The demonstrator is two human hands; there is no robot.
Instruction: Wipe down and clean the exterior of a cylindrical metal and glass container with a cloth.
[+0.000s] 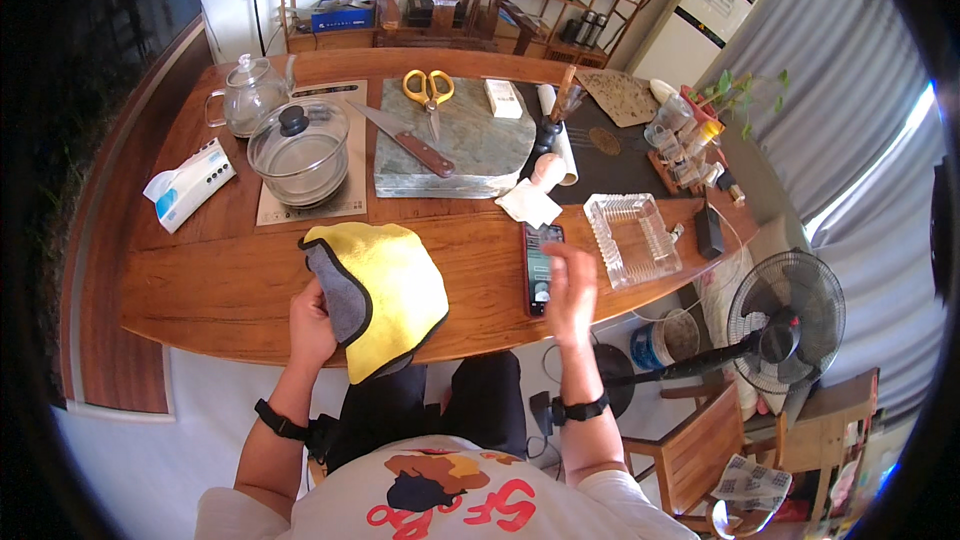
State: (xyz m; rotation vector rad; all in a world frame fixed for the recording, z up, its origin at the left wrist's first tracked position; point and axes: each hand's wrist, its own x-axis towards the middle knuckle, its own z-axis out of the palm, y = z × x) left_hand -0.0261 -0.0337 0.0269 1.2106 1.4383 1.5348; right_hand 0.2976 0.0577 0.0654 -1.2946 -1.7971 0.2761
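My left hand point(311, 326) grips a yellow and grey cloth point(401, 277) by its grey side at the table's near edge. Over the right edge of a smartphone point(538, 270), my right hand point(574, 289) hovers or touches with bent fingers; contact cannot be told, and it grips nothing visible. The phone lies face up with its screen lit. Just beyond it are a white tissue point(529, 202) and a pale round object point(548, 172). A kitchen knife point(424, 152) and yellow-handled scissors point(429, 94) rest on a grey stone slab point(480, 142).
A lidded glass pot point(300, 157) and glass teapot point(251, 101) stand at the left, near a tissue pack point(191, 184). Right of the phone is a ridged glass tray point(600, 240). A standing fan point(784, 322) and wooden chair point(701, 450) are at the right.
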